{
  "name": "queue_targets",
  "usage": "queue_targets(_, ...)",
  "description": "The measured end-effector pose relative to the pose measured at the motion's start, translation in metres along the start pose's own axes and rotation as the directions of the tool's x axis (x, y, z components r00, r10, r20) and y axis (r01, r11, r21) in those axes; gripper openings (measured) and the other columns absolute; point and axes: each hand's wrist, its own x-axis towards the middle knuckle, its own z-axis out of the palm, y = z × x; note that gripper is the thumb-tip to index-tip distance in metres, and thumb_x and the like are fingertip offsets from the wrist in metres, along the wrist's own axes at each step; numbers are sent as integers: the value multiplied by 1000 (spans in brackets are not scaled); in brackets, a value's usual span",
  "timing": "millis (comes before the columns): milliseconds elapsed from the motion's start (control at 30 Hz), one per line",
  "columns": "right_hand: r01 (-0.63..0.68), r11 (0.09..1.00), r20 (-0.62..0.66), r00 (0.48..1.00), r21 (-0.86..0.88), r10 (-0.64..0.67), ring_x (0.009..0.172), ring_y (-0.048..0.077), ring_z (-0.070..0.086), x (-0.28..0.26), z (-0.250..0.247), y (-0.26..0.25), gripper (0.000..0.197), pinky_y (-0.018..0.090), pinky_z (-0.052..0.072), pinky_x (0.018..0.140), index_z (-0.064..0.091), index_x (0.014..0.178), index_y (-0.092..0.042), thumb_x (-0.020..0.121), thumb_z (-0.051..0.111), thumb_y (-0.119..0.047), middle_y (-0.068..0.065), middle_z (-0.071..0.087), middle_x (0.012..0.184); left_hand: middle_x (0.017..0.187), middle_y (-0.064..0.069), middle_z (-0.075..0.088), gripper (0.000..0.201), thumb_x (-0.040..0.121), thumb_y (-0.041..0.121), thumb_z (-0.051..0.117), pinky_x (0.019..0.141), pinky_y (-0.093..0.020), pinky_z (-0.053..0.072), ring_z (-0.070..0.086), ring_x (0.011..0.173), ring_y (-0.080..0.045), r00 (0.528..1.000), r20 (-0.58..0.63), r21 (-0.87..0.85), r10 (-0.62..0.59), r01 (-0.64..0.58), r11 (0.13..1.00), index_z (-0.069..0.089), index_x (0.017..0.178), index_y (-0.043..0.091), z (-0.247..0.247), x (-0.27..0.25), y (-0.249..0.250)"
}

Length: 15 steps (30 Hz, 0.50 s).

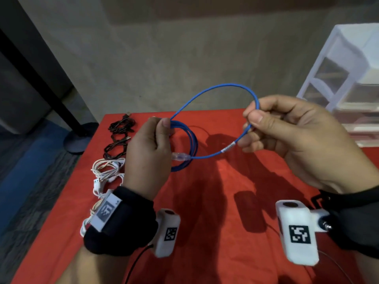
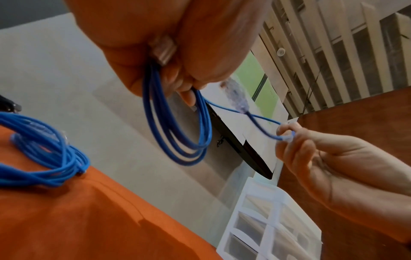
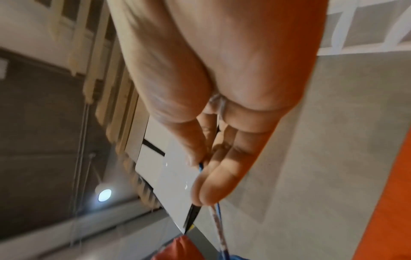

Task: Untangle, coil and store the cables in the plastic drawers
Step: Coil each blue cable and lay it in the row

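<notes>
A thin blue cable (image 1: 215, 87) is held above the red table (image 1: 215, 201). My left hand (image 1: 151, 148) grips several coiled loops of it (image 2: 177, 140), with one clear plug (image 2: 163, 51) tucked in the palm. From there a free loop arcs up and right to my right hand (image 1: 287, 130), which pinches the strand between thumb and fingertips (image 3: 201, 166). The other clear plug (image 1: 179, 156) on the loose end hangs beside my left hand. White plastic drawers (image 1: 348, 78) stand at the table's right edge.
Black cables (image 1: 119, 138) and white cables (image 1: 106, 173) lie along the table's left edge. Another blue coil (image 2: 44, 158) rests on the cloth in the left wrist view. A dark stand base (image 1: 78, 138) sits on the floor beyond the left corner.
</notes>
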Motion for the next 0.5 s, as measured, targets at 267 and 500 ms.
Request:
queue_targets(267, -6, 999, -46, 999, -33, 5, 66, 28, 74, 1, 7, 9, 9, 35, 61, 62, 66, 94, 1, 91, 66, -8, 19, 66, 80, 83, 7, 70, 31, 109, 33, 42, 67, -31, 50, 65, 69, -4, 1000, -4, 10, -5, 6, 1000, 66, 94, 19, -6, 7, -10)
queue_targets(500, -57, 998, -36, 998, 15, 58, 63, 28, 73, -2, 20, 15, 7, 35, 62, 61, 64, 93, 4, 91, 66, -3, 21, 66, 79, 74, 10, 62, 34, 110, 32, 42, 63, -15, 40, 56, 67, -4, 999, -25, 24, -21, 21, 999, 65, 91, 15, -16, 15, -22)
